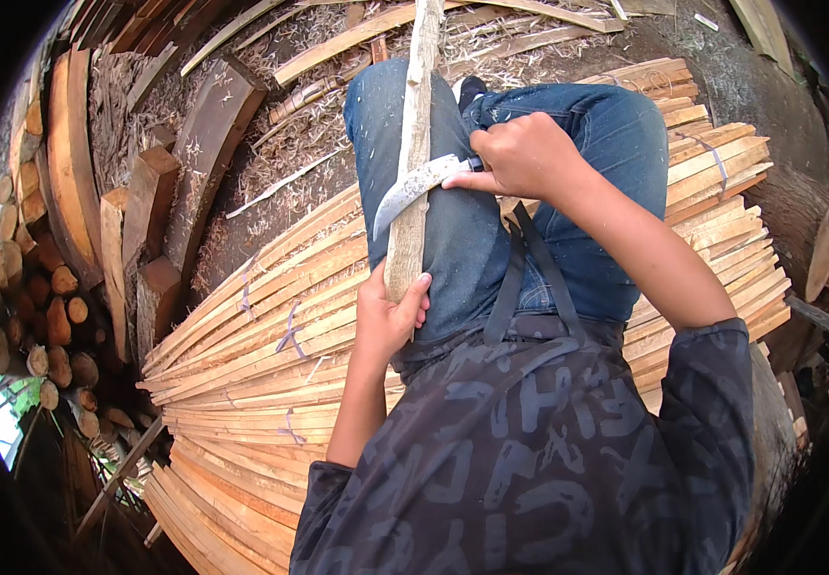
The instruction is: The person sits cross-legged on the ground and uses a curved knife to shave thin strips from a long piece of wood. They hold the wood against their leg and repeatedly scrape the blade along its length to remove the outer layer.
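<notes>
A long, pale wooden strip (417, 105) lies lengthwise over my thigh, its far end running out past the top of the view. My left hand (388, 311) is wrapped round its near end. In my right hand (522, 158) is a knife (416, 189) with a broad, curved blade, gripped by its dark handle. The blade rests across the strip at a slant, its tip pointing down to the left. My right thumb presses along the base of the blade. Wood dust speckles the blade and my jeans (462, 249).
Bundles of sawn wooden strips (271, 316), tied with thin cord, spread beneath and on both sides of me. Stacked round logs (58, 321) stand at the left, beside thick timber pieces (208, 144). Shavings (309, 182) cover the ground ahead, with loose slats (357, 36) lying farther off.
</notes>
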The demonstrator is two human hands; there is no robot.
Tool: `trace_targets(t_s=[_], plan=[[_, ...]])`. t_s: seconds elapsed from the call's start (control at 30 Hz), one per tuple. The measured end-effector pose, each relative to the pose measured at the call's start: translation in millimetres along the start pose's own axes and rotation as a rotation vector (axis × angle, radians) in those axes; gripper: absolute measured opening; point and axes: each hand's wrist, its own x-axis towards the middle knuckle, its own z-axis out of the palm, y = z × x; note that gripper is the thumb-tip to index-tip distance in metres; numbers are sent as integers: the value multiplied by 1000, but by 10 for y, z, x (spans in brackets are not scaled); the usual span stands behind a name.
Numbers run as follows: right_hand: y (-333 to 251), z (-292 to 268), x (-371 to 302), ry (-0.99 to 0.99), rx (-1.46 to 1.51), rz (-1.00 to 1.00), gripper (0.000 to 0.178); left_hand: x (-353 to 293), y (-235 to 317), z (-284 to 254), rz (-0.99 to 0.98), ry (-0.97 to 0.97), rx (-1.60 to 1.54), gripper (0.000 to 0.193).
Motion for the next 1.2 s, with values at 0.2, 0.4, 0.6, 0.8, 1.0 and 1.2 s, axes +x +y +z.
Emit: trace_targets(t_s=[0.2,0.4,0.6,0.8,1.0,1.2], plan=[[671,94,196,192,3,387,74,79,147,74,3,-28,36,17],[374,108,178,186,27,189,74,-2,86,28,-16,17,43,17],[267,183,134,140,147,257,73,-33,121,59,-6,31,36,14],[1001,26,407,304,168,617,73,-13,95,62,-28,3,87,15],[359,-54,168,61,44,118,71,-14,53,48,-45,63,55,15],[1717,83,-64,325,493,1081,83,-39,142,154,-8,116,123,14]])
